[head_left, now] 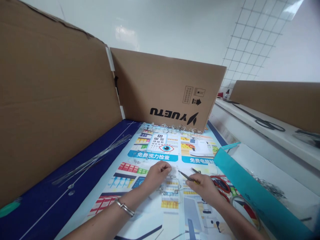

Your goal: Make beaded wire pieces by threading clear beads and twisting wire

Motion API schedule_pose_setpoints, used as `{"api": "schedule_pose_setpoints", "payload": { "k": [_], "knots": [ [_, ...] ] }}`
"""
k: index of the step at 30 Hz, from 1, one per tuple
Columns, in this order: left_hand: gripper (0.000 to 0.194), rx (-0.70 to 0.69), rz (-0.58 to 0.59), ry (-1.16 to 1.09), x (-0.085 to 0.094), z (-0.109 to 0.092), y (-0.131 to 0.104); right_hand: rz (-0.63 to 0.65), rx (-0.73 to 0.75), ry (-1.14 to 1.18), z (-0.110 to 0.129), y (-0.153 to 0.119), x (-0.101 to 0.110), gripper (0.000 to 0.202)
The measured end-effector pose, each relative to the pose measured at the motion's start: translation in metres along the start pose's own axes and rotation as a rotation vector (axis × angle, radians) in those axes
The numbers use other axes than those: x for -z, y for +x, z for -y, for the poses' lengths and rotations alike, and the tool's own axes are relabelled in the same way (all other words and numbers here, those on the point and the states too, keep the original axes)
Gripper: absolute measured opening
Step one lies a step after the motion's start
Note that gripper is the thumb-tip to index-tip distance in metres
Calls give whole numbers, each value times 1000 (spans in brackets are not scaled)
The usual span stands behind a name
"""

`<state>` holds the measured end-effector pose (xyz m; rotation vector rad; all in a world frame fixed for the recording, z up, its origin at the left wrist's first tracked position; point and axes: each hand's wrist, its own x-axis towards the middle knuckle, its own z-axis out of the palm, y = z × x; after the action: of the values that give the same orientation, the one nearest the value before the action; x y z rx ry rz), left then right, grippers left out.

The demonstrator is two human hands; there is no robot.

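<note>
My left hand [158, 174] is closed in a pinch on thin wire with small clear beads [172, 184], which spreads below and to the right of the fingertips. My right hand [204, 188] grips small pliers [185, 176] with a dark, narrow nose and a bit of yellow at the handle. The nose points left, close to the wire beside my left fingertips. Another dark tip [195, 170] sticks out above my right fingers; whether it belongs to the same tool I cannot tell. A silver bangle [125, 207] circles my left wrist.
Beneath my hands lies a printed sheet [143, 213]. Straight wires [95, 159] rest on blue cloth at left. Clear beaded pieces [172, 127] line the cardboard panel [160, 83] behind. Right, a teal box [246, 180] holds tangled wire [271, 188], near red coils [221, 184].
</note>
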<state>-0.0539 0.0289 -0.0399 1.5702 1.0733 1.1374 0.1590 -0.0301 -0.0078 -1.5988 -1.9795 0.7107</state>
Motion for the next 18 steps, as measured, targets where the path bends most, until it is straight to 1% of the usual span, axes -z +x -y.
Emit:
{"api": "schedule_pose_setpoints", "payload": {
  "k": [5, 9, 12, 15, 18],
  "knots": [
    [9, -13, 41, 32, 2, -2, 0, 76, -24, 90, -1, 0, 2, 29],
    [14, -79, 13, 25, 6, -14, -1, 127, -41, 156, -1, -4, 5, 30],
    [20, -111, 76, -4, 9, -28, -5, 166, -50, 191, -1, -6, 6, 31],
    [23, -94, 167, -45, 9, -40, -10, 191, -44, 206, 0, -6, 6, 31],
    [22, -70, 236, -59, 7, -46, -14, 199, -40, 203, 1, -6, 6, 31]
  ]
}}
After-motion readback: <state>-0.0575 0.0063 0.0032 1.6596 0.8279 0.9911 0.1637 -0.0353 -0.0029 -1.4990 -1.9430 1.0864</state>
